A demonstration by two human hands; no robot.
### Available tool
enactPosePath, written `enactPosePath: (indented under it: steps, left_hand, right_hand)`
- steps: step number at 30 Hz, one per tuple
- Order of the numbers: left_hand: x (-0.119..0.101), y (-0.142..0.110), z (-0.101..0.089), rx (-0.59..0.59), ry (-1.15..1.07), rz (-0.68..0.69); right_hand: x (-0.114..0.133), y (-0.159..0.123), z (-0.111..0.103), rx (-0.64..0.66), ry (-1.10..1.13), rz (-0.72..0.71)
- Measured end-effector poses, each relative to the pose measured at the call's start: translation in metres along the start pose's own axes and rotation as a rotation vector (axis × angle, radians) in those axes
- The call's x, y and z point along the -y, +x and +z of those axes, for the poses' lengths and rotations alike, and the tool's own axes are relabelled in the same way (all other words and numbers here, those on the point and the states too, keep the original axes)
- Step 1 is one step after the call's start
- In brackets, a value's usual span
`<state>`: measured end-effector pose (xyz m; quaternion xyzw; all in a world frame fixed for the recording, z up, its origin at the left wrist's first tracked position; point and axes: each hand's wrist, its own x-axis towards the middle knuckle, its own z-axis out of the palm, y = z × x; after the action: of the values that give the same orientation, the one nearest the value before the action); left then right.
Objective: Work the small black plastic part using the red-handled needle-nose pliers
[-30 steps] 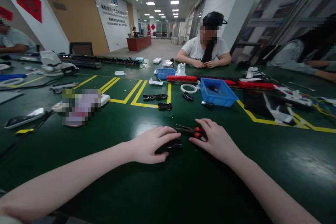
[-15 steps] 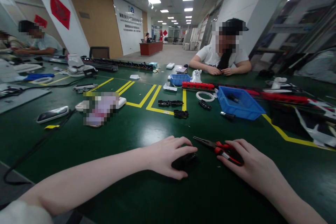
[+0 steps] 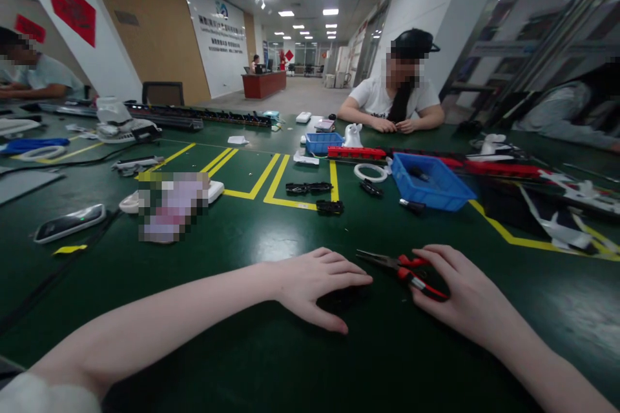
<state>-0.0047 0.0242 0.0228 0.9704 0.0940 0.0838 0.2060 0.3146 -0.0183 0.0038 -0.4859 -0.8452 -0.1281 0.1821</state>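
Observation:
My left hand (image 3: pixel 317 284) lies over a small black part (image 3: pixel 341 299) on the green table (image 3: pixel 271 361), fingers curled round it. Just to its right, my right hand (image 3: pixel 460 297) rests on the red handles of a pair of needle-nose pliers (image 3: pixel 404 269), whose jaws point left toward the other hand. The pliers lie flat on the table. Most of the black part is hidden under my left fingers.
Black parts (image 3: pixel 308 188) lie by yellow floor-tape lines (image 3: pixel 276 181). A blue bin (image 3: pixel 431 182) stands to the right, a smaller blue tray (image 3: pixel 323 141) and red strips (image 3: pixel 356 152) behind. A person in a white shirt (image 3: pixel 392 100) sits opposite; others sit at both sides.
My head has shifted, so the view moves slightly. My left hand closes more over the black part. The right hand stays on the pliers' handles.

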Motion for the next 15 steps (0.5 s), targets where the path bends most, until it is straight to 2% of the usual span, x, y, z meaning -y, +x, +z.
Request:
enactPosePath:
  steps: [9, 15]
  left_hand:
    - [0.002, -0.006, 0.001, -0.098, -0.001, -0.141]
    - [-0.001, -0.022, 0.0, -0.094, 0.011, -0.218]
  right_hand:
    - [0.008, 0.01, 0.001, -0.189, -0.059, -0.167]
    - [0.012, 0.006, -0.007, -0.148, -0.073, -0.237]
